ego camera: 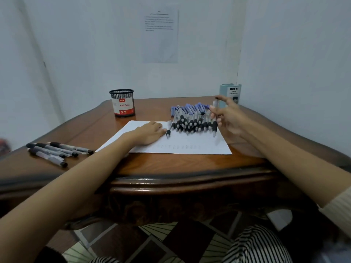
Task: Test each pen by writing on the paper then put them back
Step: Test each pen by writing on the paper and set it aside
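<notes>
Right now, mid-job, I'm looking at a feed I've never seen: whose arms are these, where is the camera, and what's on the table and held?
No machine here: these are a person's two bare arms, filmed by one wide camera worn on the head, looking forward and down. The left hand lies flat on the paper. The right hand holds one pen in its fingers, tip down over the sheet. On the table lie a big pile of pens, a smaller group of pens at the left, a mesh cup labelled Ball Pens and a desk organizer.
</notes>
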The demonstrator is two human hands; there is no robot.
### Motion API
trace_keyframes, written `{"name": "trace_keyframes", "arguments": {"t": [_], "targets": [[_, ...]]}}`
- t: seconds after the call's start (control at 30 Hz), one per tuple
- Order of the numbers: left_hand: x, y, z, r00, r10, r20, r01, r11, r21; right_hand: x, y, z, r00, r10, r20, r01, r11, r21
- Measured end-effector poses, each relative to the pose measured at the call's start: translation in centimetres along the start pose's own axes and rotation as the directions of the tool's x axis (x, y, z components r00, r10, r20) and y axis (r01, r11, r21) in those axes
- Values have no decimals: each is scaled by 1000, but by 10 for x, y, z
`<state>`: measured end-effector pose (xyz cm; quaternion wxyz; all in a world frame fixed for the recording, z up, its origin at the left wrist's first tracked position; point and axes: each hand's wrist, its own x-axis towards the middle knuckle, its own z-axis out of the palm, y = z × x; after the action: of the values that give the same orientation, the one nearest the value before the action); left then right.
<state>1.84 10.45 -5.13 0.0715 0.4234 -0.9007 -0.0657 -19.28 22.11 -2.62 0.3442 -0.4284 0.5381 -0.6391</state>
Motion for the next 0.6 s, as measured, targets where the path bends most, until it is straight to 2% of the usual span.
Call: {"name": "trace_keyframes", "arguments": {"t": [0.2,0.33,0.43,0.5,0.53,0.6], "targets": [[-1,-4,1,1000,13,9,-13,1000,-18,-7,2,5,996,20,88,-24,999,43],[-2,-5,1,1000,19,13,-19,1000,-10,-11,-1,3,984,66,165,-92,983,158],[-2,-5,1,1000,19,13,-18,1000,-14,-8,1,-4,981,176,83,-195,909,369],[-2,-6,1,1000,21,13,-21,1000,-10,-3,5,-11,978,209,-3,-184,871,456],[-3,-6,1,1000,22,10,-22,1000,-8,-3,6,-11,981,194,-8,-171,883,437],[-3,-6,0,1000,21,10,-21,1000,-6,-7,6,-4,988,126,88,-147,940,308]]}}
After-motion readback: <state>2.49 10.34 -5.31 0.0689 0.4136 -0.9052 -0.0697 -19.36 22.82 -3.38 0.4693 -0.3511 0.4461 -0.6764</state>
